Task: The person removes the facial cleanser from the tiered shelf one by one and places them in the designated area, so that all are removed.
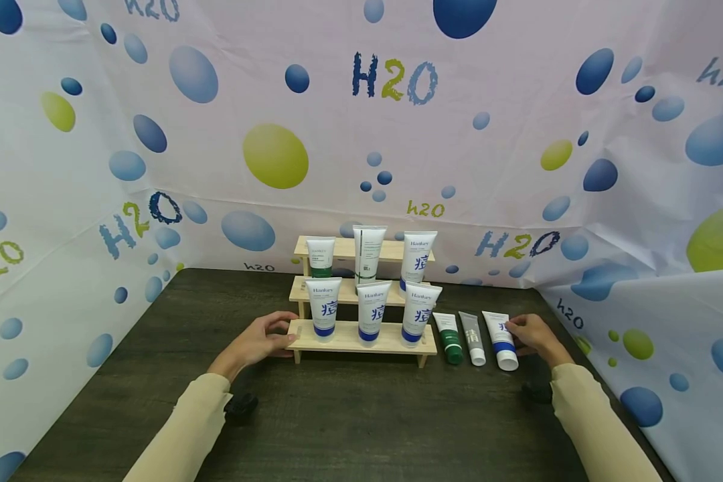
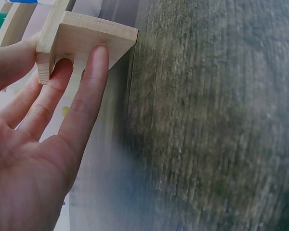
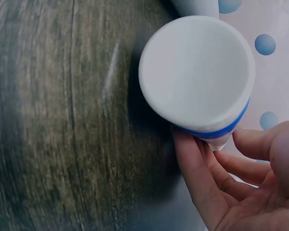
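Observation:
At its left end my left hand [image 1: 264, 338] grips a three-tier wooden display stand [image 1: 349, 341]. In the left wrist view the thumb lies on one side of the wooden leg and the fingers reach round the plank [image 2: 94, 33]. My right hand [image 1: 533, 335] pinches a white squeeze tube [image 1: 500, 338] with a blue band, lying at the far right of the row. Its round white cap [image 3: 197, 70] faces the right wrist camera, thumb on one side and fingers on the other. Beside it lie a slim grey tube [image 1: 472, 338] and a green-and-white tube [image 1: 448, 335].
Three white-and-blue tubes stand on the bottom tier, including a middle one [image 1: 373, 311]. Behind them are a small green-and-white tube [image 1: 321, 256], a tall white tube [image 1: 369, 254] and another blue-banded tube [image 1: 418, 258]. A printed sheet [image 1: 337, 134] rises behind the dark wooden table [image 1: 385, 422].

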Tool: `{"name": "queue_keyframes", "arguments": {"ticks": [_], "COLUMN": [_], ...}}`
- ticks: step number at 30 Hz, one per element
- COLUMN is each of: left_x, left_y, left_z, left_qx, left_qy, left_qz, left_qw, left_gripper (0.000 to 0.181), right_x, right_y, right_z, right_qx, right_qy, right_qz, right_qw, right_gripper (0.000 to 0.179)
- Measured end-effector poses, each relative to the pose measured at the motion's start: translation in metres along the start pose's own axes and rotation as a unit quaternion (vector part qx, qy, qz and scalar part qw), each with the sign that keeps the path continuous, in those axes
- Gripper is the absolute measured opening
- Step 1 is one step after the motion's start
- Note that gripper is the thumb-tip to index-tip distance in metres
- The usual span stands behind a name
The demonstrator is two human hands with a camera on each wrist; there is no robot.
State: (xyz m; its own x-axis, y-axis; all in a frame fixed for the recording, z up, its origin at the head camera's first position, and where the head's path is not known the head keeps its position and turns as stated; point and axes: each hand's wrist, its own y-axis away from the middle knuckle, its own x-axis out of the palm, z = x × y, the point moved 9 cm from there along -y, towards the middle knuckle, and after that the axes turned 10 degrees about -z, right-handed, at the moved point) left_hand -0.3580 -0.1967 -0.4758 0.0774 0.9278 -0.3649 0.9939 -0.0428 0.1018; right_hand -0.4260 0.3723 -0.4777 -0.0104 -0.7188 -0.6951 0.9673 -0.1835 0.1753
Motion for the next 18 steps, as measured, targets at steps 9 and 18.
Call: {"name": "queue_keyframes", "arguments": {"ticks": [9, 18], "left_x": [0.000, 0.002], "left_y": [0.000, 0.002], "left_z": [0.000, -0.003], "left_qx": [0.000, 0.003], "left_qy": [0.000, 0.011], "left_qz": [-0.001, 0.005], "left_qw": [1.0000, 0.9999], "left_gripper": [0.054, 0.054], "right_x": [-0.001, -0.012], "right_y": [-0.001, 0.001], "right_z": [-0.003, 0.007], "right_qx": [-0.007, -0.013], "right_qy": [-0.005, -0.012], "right_qz": [-0.007, -0.033], "right_qw": [0.9999, 0.9993], "right_gripper": [0.051, 0.042]}}
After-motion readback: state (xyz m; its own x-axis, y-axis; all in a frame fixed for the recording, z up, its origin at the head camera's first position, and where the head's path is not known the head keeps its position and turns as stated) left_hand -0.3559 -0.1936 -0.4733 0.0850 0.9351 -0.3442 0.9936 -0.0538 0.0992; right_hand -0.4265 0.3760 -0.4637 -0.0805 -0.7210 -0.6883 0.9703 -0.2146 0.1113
